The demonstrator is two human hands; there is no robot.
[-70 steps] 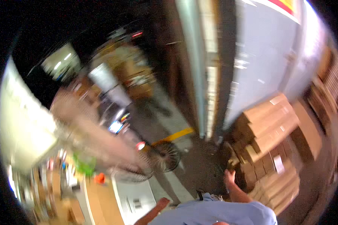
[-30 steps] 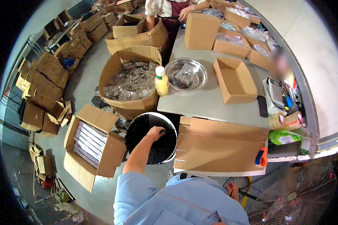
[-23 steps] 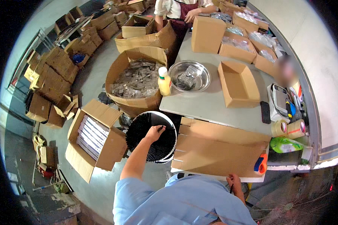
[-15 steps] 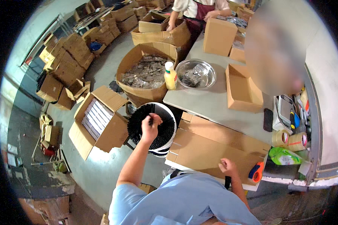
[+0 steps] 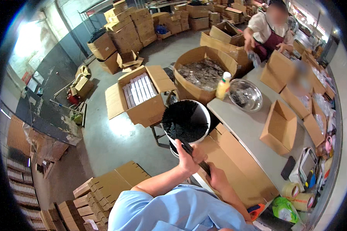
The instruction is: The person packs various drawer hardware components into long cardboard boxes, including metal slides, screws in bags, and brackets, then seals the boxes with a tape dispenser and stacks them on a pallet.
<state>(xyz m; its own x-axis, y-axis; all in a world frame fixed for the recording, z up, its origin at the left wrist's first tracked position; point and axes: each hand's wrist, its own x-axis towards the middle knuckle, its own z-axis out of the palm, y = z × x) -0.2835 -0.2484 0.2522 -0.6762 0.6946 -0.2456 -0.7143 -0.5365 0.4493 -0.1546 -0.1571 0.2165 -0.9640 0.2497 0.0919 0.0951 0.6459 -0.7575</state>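
Observation:
A bundle of thin black rods (image 5: pixel 186 147) slants across in front of my chest, just past the near rim of a white bucket (image 5: pixel 205 117). My left hand (image 5: pixel 189 159) is wrapped around the middle of the bundle. Lower down, my right hand (image 5: pixel 217 178) closes on its near end. Many similar black rods (image 5: pixel 183 121) stand packed inside the bucket, leaving a gap along its right side. What exactly the rods are is too small to tell. A flattened cardboard box (image 5: pixel 235 163) lies right of the bucket, partly under my right forearm.
Left of the bucket, an open carton (image 5: pixel 142 109) holds white boxes. A large carton of small packets (image 5: pixel 200 77), a yellow bottle (image 5: pixel 223 86) and a steel bowl (image 5: pixel 246 95) stand beyond. Tape rolls (image 5: pixel 291 189) lie at right. A co-worker (image 5: pixel 272 32) stands across the table.
My left hand has come back from inside the bucket with a bundle of black rods. My right hand has moved in and closed on it. The view has swung left.

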